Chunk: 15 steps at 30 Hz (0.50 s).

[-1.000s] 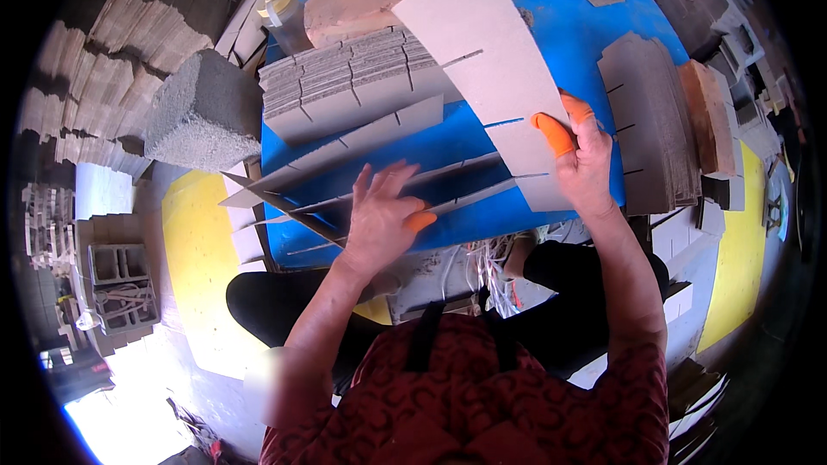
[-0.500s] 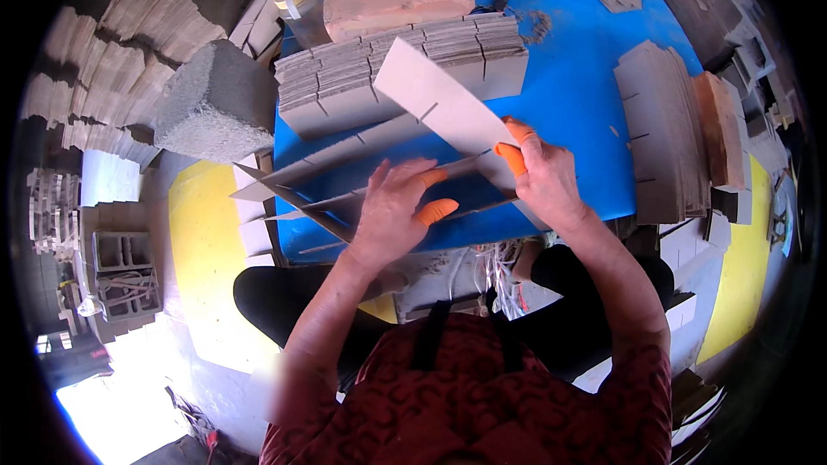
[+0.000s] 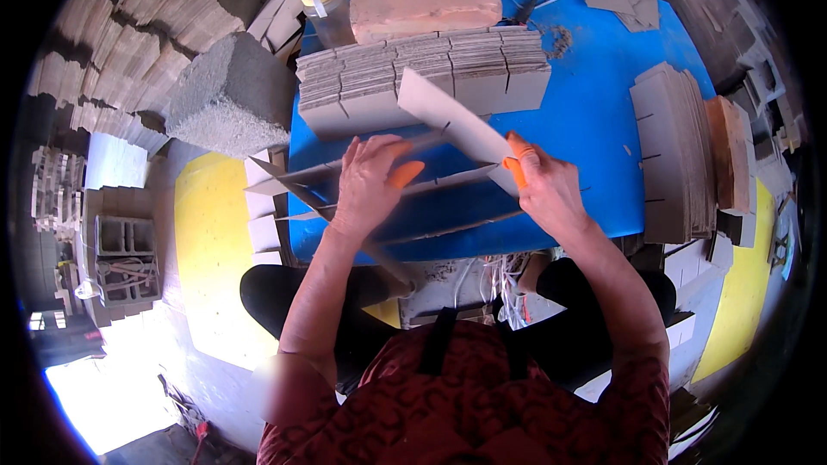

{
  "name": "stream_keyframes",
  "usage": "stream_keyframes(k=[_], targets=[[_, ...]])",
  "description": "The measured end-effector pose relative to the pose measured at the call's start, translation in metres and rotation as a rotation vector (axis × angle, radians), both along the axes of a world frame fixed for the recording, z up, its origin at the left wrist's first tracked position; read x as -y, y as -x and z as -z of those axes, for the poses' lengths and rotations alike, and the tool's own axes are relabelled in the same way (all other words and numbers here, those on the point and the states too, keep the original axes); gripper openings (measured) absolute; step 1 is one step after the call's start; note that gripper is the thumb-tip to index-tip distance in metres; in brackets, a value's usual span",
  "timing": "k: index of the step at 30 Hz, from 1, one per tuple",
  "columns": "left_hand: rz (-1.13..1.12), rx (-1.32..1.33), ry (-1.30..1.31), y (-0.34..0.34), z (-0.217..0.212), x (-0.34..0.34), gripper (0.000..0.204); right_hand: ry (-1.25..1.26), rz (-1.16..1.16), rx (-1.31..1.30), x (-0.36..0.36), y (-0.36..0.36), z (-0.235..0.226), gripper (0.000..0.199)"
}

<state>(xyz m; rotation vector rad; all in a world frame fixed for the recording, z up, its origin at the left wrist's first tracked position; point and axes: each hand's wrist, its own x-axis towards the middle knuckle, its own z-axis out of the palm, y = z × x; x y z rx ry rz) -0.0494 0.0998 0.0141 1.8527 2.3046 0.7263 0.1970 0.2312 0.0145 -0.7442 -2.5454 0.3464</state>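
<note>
My right hand [image 3: 551, 194], with orange finger covers, pinches a slotted grey cardboard strip [image 3: 452, 114] that slants up and to the left. Its slot is close to the far strip of a partly joined cardboard lattice [image 3: 461, 179] standing on the blue tabletop. My left hand [image 3: 366, 185], also in orange covers, is at the lattice's far strip [image 3: 323, 169], thumb on the near side and fingers beyond it. That hand hides part of the joints at the left. Whether the slots have slid into each other cannot be made out.
Behind the lattice stands a row of packed cardboard strips [image 3: 422, 77], with an orange brick [image 3: 426, 7] and a yellow-lidded jar [image 3: 326, 13] beyond. A concrete block [image 3: 231, 90] sits at the left. More strips [image 3: 672, 155] stand at the right against another brick [image 3: 729, 155].
My left hand has moved away from me and left, from the middle strip to the far one. The strip in my right hand has tipped lower, and the lattice has shifted.
</note>
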Motion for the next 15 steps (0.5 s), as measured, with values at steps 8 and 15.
stream_keyframes(k=[8, 15], targets=[[0.042, 0.12, -0.009, -0.002, -0.007, 0.012, 0.019, -0.098, -0.049, 0.235, 0.017, -0.005, -0.019, 0.043], [0.015, 0.045, 0.006, -0.007, 0.0, 0.013, 0.017, -0.131, -0.034, 0.374, 0.017, -0.008, -0.004, 0.054]])
